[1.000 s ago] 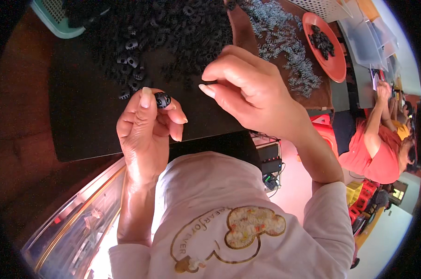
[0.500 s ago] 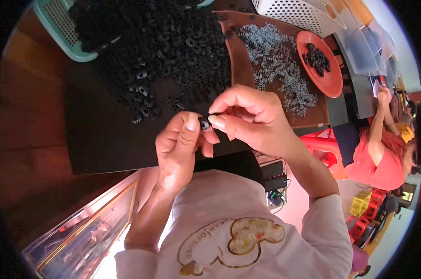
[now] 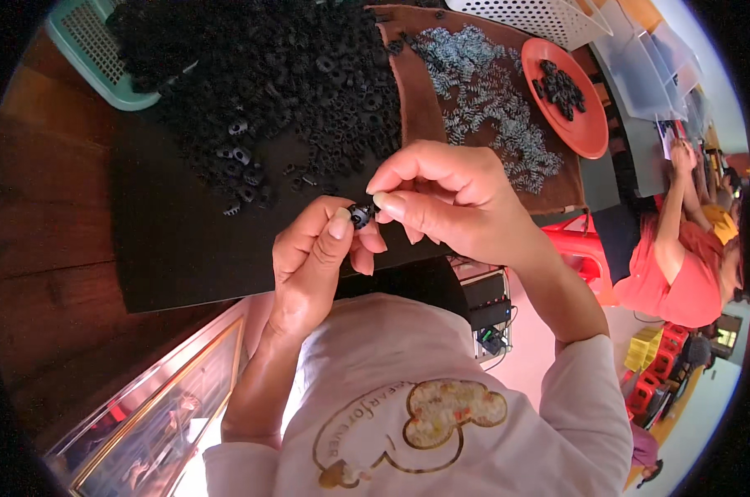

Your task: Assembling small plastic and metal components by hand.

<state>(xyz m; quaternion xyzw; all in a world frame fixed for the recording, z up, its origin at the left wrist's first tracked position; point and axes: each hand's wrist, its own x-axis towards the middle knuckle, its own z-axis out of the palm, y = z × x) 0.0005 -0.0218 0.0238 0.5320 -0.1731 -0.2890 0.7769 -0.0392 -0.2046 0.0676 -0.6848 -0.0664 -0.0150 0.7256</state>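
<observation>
My left hand (image 3: 310, 253) is closed in a pinch, thumb against fingers, around a small black plastic cord lock (image 3: 360, 215) with round holes in its body. Close against its right side, my right hand (image 3: 450, 199) pinches with thumb and forefinger at a tiny dark piece, mostly hidden by the fingertips. Both hands are held over the near edge of the dark table mat (image 3: 193, 265). Beyond them lies a large heap of loose black plastic parts (image 3: 309, 91), with several shinier cord lock bodies (image 3: 241, 155) at its near left side.
Small metal springs (image 3: 495, 108) are spread on a brown cloth (image 3: 420, 103) to the right. A red plate (image 3: 590, 137) holds several black pieces. A green basket (image 3: 126, 98) and a white basket (image 3: 532, 23) stand behind. Another person in red (image 3: 669, 273) sits at far right.
The view has shifted slightly. Between my fingers the cord lock has turned, showing more of its holes, and my right fingertips have drawn a little up from it.
</observation>
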